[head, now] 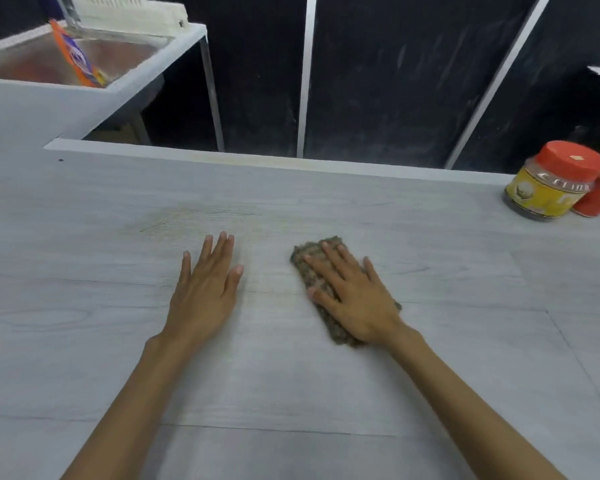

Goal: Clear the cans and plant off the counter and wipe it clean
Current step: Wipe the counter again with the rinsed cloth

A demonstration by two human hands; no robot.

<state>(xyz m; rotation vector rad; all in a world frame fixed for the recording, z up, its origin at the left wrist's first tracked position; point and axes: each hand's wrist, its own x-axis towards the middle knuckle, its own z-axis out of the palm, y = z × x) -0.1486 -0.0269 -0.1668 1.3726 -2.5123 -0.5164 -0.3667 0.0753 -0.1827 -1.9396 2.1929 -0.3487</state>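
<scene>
Cloth under flat right hand, on counter

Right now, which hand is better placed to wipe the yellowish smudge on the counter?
Right. The right hand presses flat on the cloth; the left hand lies bare on the counter, though nearer the yellowish smudge.

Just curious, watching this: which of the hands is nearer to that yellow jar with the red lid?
Right. The right hand presses the cloth on the counter, with the jar farther back to its right; the left hand lies flat farther left.
</scene>
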